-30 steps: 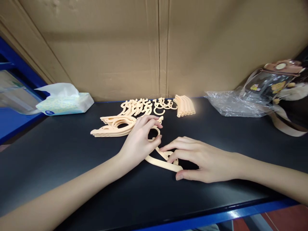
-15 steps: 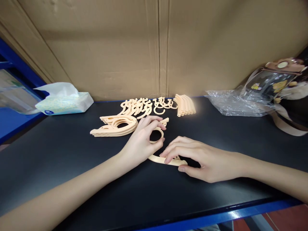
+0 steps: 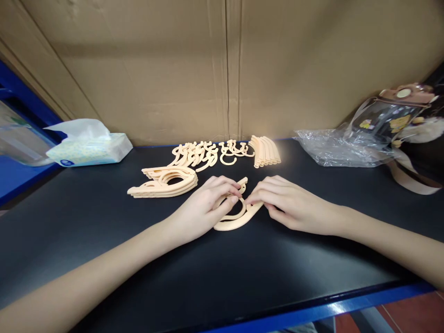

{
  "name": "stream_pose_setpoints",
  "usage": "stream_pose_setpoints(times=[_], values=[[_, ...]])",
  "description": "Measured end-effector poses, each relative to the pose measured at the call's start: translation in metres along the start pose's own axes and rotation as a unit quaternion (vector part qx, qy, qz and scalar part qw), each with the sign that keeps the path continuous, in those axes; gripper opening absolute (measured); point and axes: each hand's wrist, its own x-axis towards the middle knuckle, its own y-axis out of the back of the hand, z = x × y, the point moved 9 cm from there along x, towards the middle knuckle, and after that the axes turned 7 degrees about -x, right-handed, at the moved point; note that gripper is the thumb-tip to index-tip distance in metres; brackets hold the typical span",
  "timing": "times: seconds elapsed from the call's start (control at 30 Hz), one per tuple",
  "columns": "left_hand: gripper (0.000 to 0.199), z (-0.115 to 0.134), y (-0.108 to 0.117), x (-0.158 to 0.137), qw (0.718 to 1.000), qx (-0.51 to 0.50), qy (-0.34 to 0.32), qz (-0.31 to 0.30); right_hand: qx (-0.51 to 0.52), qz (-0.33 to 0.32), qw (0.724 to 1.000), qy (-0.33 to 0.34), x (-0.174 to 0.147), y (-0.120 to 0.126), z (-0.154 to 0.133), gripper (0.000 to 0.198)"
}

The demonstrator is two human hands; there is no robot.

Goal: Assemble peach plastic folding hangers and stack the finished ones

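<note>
A cream plastic folding clothes hanger point(image 3: 231, 225) lies on the black tabletop between my hands, its two arms folded toward the right. My left hand point(image 3: 208, 206) closes over its left and upper part, thumb and fingertips near the inner ring. The far end of the lower arm is gripped by my right hand point(image 3: 291, 203), whose fingers hide its tip. Left of my hands rests a stack of folded hanger pieces point(image 3: 166, 182). Behind are a pile of small curved parts point(image 3: 194, 154), several loose hooks point(image 3: 236, 149) and a row of curved tubes point(image 3: 267, 151).
A tissue pack point(image 3: 92, 149) stands at the back left. At the back right lie a crumpled clear plastic bag point(image 3: 336, 150) and a clear bottle point(image 3: 385, 118) with a strap. A cardboard wall point(image 3: 156, 74) closes off the back; the table has a blue front edge point(image 3: 312, 309).
My right hand has moved up and away, swinging the hanger's lower arm closer to the upper one. My left hand has shifted slightly, still on the hanger.
</note>
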Motion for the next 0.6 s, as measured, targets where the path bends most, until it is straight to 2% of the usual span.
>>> stream_pose_setpoints(times=[0.17, 0.33, 0.47, 0.6], values=[[0.037, 0.006, -0.001, -0.004, 0.995, 0.066, -0.057, -0.058, -0.016, 0.013, 0.999, -0.029, 0.000, 0.001, 0.012, 0.041], [0.049, 0.008, -0.003, -0.006, 0.984, 0.132, -0.086, -0.084, -0.081, 0.037, 0.995, -0.051, -0.002, 0.008, 0.011, 0.024], [0.043, 0.016, -0.005, -0.007, 0.974, 0.183, -0.090, -0.100, -0.108, 0.022, 0.991, -0.074, -0.004, 0.007, 0.011, 0.024], [0.034, 0.026, -0.008, -0.008, 0.968, 0.203, -0.094, -0.112, -0.115, 0.024, 0.991, -0.069, -0.002, 0.008, 0.008, 0.026]])
